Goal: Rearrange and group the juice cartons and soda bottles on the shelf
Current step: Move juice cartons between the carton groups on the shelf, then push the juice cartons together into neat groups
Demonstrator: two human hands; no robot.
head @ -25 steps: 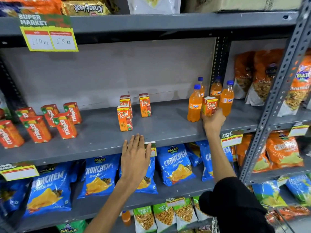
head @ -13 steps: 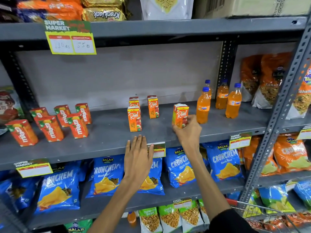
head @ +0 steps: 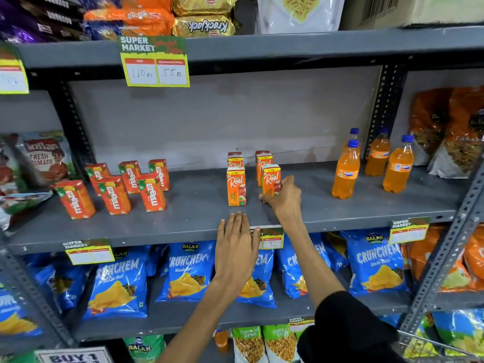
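The juice carton that was up by the soda bottles a second ago now stands at mid-frame on the grey shelf, just right of three matching cartons. Red cartons crowd the left. The right hand wraps its fingers around the carton; the left hand lies flat, fingers together, on the shelf edge.

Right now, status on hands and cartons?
Right hand shut on orange Real juice carton, beside three others. Left hand flat on grey shelf edge. Nothing blocking.
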